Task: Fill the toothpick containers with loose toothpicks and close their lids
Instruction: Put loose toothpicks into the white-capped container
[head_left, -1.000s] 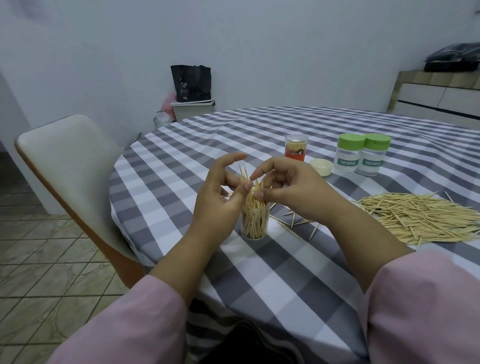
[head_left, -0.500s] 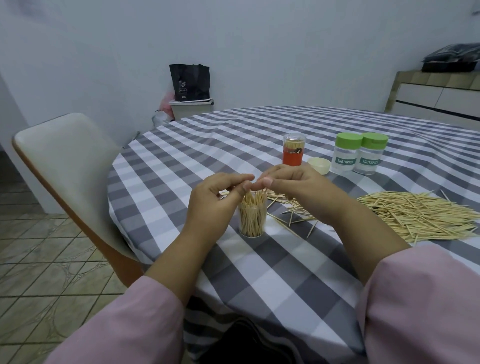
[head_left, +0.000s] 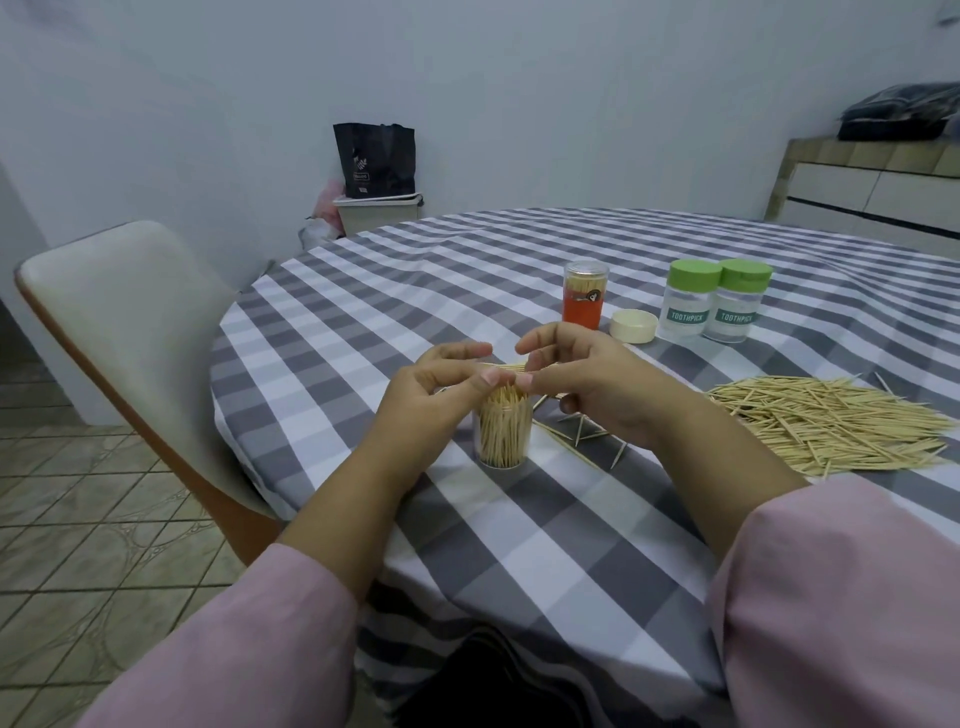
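Note:
A clear toothpick container (head_left: 503, 434) stands upright on the checked tablecloth, packed with toothpicks and without a lid. Just above its mouth, my left hand (head_left: 431, 397) and my right hand (head_left: 589, 387) meet fingertip to fingertip. Between them they pinch a small bundle of toothpicks (head_left: 511, 368) that lies crosswise. To the right a big pile of loose toothpicks (head_left: 831, 423) lies on the cloth, and a few strays (head_left: 579, 434) lie under my right hand. A cream lid (head_left: 632, 326) rests further back.
An orange-labelled container (head_left: 584, 296) with a clear cap stands behind my hands. Right of it stand two closed green-lidded containers (head_left: 688, 304) (head_left: 737, 304). A beige chair (head_left: 119, 332) is at the table's left edge. A bin and black bag (head_left: 376, 176) stand by the wall.
The toothpicks that stood tall out of the clear container have sunk into it. Both hands came down to its mouth and now hold a small bundle crosswise.

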